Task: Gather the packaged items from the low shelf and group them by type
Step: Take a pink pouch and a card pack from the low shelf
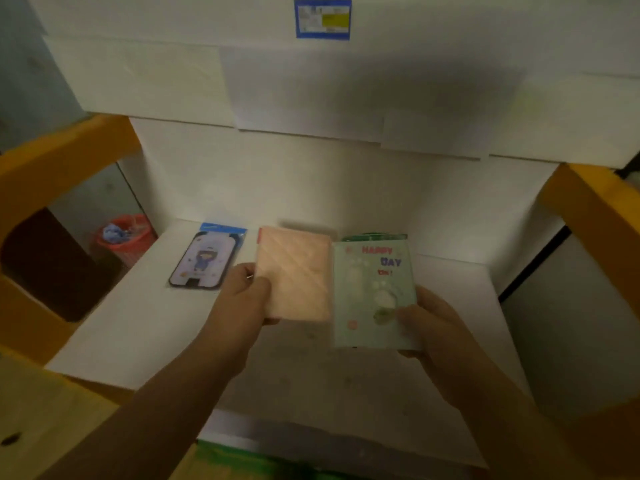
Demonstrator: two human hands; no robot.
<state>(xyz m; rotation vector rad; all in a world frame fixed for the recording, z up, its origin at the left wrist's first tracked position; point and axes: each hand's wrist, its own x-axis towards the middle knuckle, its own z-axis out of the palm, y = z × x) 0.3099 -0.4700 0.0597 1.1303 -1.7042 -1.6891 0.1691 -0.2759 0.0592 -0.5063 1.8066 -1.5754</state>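
Observation:
My left hand (242, 292) grips the lower left edge of a pink packaged item (294, 271), thumb on top, holding it above the white shelf (138, 323). Beside it my right hand (429, 323) holds a pale green package (374, 289) printed with "HAPPY DAY" by its lower right corner. The two packages are side by side, their edges close or slightly overlapping. A third package with a blue header and a cartoon figure, shaped like a phone case (204, 259), lies flat on the shelf to the left of my left hand.
White walls enclose the shelf at the back and right, with a blue-framed label (322, 18) high up. Yellow frame bars (595, 209) run on both sides. A red bin (124, 237) with blue stuff stands lower left. Something green (242, 459) shows below the shelf's front edge.

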